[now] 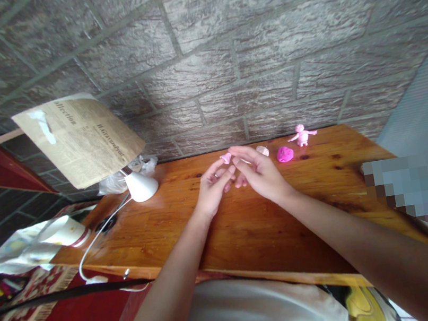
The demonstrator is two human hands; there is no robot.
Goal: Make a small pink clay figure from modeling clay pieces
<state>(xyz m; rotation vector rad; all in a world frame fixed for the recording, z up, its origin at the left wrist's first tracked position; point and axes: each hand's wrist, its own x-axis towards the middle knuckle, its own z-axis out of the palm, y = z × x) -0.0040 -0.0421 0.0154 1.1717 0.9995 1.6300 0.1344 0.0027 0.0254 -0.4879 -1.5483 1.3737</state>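
Observation:
My left hand [212, 186] and my right hand [260, 174] meet fingertip to fingertip above the wooden table. A small light pink piece of modelling clay [225, 158] shows at their tips, pinched between the fingers of both hands. Part of it is hidden behind the fingers. Just behind my right hand lies a pale pink lump of clay [263, 151], partly covered. To its right sits a bright magenta lump of clay [285, 154]. Farther right, a pink clay figure [301, 135] stands upright with its arms spread, near the wall.
At left on the wooden table [161, 238] stands a lamp with a white base [141, 186] and a newsprint-patterned shade [82, 140]. Its white cord [99, 231] runs over the front edge. A paper cup [66, 232] is at the left corner. A brick-patterned wall [208, 70] rises behind.

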